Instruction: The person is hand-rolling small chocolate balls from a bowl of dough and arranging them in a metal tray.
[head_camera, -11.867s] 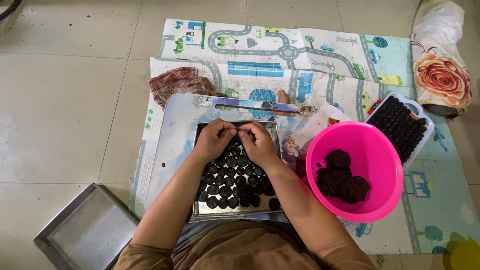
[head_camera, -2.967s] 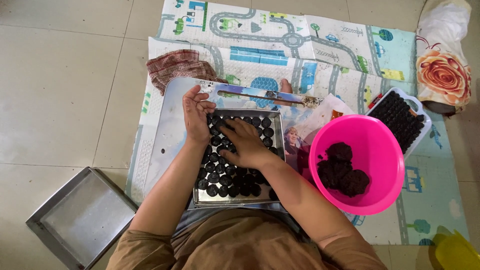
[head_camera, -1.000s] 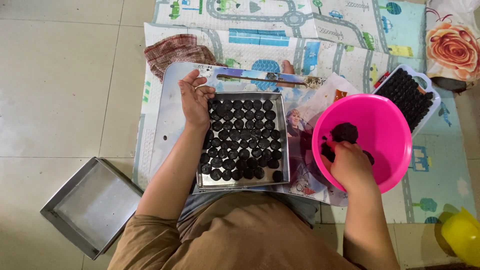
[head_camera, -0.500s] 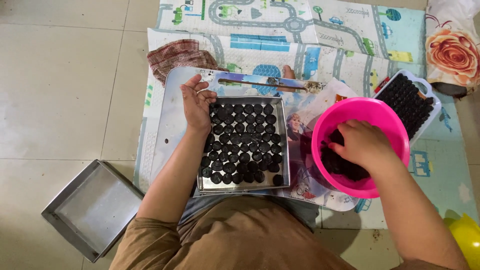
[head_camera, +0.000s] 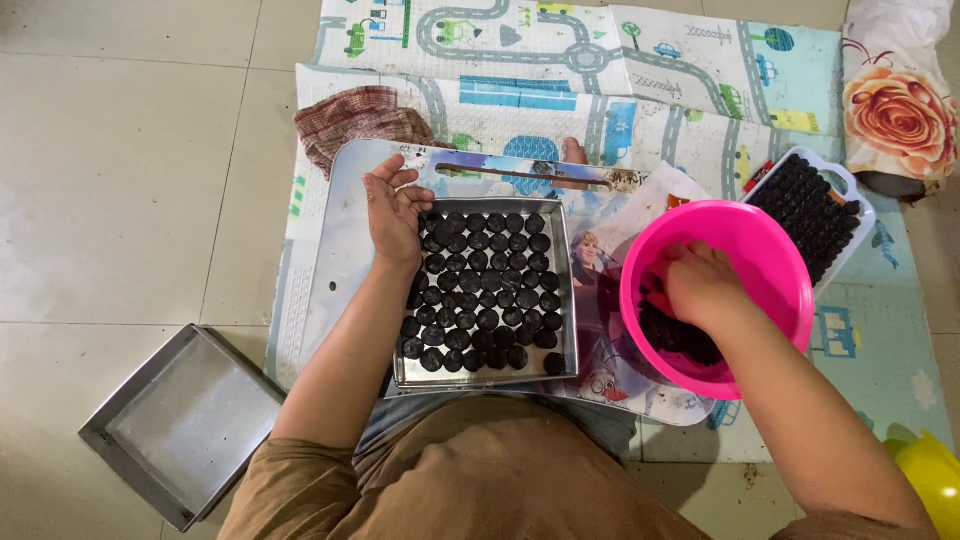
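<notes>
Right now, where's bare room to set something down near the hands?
Free: the empty metal tray on the floor tiles left of the left arm, and the strip of board left of the left hand. Crowded: the filled metal tray of dark discs, and the pink bowl, which holds the right hand.

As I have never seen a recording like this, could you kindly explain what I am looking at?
There is no machine: a seated person wears a camera on the head, so the one picture looks straight down at their own arms. On a play mat on the tiled floor lies a board carrying a metal tray filled with rows of dark round pieces. The left hand rests at the tray's upper left corner, palm partly open. The right hand reaches into a pink bowl of dark lumps; its grip is hidden. An empty metal tray sits left.
</notes>
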